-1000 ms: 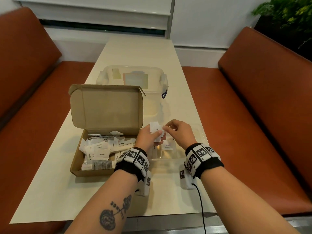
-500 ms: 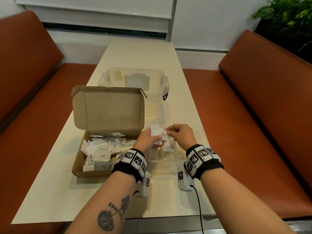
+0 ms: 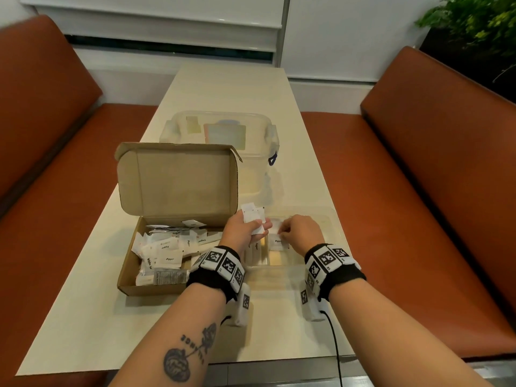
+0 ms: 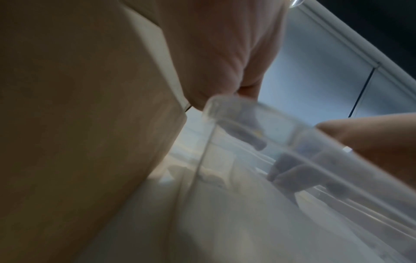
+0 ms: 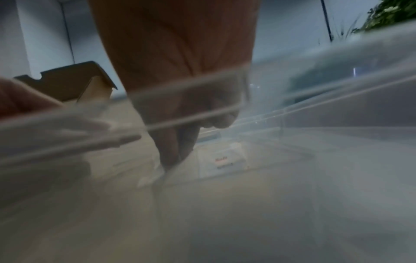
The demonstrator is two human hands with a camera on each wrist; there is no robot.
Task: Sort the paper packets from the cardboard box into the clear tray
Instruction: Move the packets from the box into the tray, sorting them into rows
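Observation:
An open cardboard box (image 3: 125, 277) on the table holds several white paper packets (image 3: 167, 252). Right of it lies the clear tray (image 3: 332, 224), with a packet (image 3: 276, 243) lying in one compartment. My left hand (image 3: 245, 227) holds a small stack of white packets (image 3: 251, 215) above the tray's left end. My right hand (image 3: 300, 233) reaches down into the tray, and its fingers (image 5: 171, 151) pinch a white packet (image 5: 148, 179) against the tray floor. Another packet (image 5: 221, 160) with red and dark print lies beyond the fingers in the right wrist view.
A clear lidded storage tub (image 3: 251, 135) stands behind the cardboard box, whose lid (image 3: 178, 180) stands upright. Orange bench seats (image 3: 391, 191) flank the long cream table (image 3: 223, 88). A black cable (image 3: 336, 350) runs off my right wrist over the table's near edge.
My right hand has moved down from the stack in my left hand into the tray with one packet. The left hand has stayed in place with its stack.

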